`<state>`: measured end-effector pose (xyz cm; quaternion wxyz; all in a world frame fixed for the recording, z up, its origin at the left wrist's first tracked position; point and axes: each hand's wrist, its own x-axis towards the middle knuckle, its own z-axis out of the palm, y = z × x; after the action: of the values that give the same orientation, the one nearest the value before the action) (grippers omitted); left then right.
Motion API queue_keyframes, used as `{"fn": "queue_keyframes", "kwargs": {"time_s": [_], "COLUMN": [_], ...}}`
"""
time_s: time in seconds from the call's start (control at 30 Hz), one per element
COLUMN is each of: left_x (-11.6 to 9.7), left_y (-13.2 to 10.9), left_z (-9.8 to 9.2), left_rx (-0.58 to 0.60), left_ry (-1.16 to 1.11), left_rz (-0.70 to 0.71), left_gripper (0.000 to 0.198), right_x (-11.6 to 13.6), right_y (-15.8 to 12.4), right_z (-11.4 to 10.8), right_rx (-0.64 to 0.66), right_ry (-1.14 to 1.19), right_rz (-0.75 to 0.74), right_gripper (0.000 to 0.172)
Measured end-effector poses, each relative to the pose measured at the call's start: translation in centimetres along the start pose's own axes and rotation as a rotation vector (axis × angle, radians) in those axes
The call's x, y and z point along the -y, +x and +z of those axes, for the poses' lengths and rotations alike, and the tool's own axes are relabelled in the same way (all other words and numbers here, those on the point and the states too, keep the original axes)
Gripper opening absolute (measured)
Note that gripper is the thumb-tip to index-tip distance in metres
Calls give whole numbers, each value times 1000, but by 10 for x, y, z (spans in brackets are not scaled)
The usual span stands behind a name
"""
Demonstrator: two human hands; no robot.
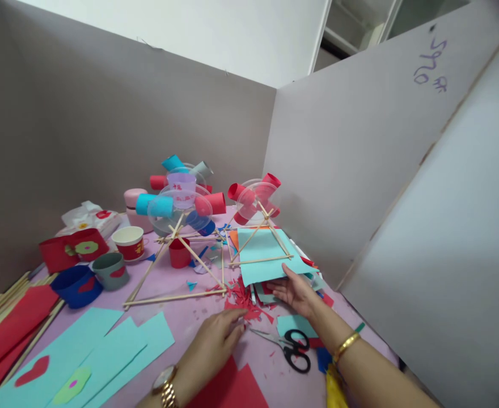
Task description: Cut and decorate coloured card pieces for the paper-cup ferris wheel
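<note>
Turquoise paper, one sheet (269,272), lies at the right hand (294,290): thumb over its front edge, other fingers just below it. Whether they pinch it firmly, I cannot tell. Bent fingers of the left hand (218,334) reach the red paper scraps (249,309); whether they grasp any is hidden.

Black-handled scissors (282,341) lie between the two forearms, blades pointing toward the left hand, with red paper (245,385) nearer the viewer. One triangular stick frame (177,299) stands beyond the left hand; another (260,260) crosses the turquoise sheet in view. Clear discs with coloured paper tubes rise behind both — a lilac cup (181,190) hangs among those on the left.

Farther left sit a blue paper ring (73,286), a grey cup (110,272) bearing a red heart, and a red-and-white paper cup (129,243) — all behind overlapping turquoise strips (117,354).
</note>
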<state>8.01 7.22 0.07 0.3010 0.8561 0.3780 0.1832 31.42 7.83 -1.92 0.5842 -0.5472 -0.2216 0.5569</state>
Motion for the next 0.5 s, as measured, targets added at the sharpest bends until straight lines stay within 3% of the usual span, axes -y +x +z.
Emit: {"fn": "queue_keyframes", "kwargs": {"time_s": [0.13,0.27,0.5], "left_x": [-6,-12,-8], "left_y": [14,47,108], "left_z": [-1,-6,-6], "left_rx": [-71,-214,-294], "left_ry": [15,59,181], "left_rz": [-14,-38,-171], "left_gripper": [40,49,35], "right_x": [-4,-5,-8], "right_y": [8,5,-1], "right_z": [3,4,-5], "right_rx": [-38,-7,41], "right_ry": [114,172,159], "right_rz": [67,104,133], "right_gripper": [20,19,19]}}
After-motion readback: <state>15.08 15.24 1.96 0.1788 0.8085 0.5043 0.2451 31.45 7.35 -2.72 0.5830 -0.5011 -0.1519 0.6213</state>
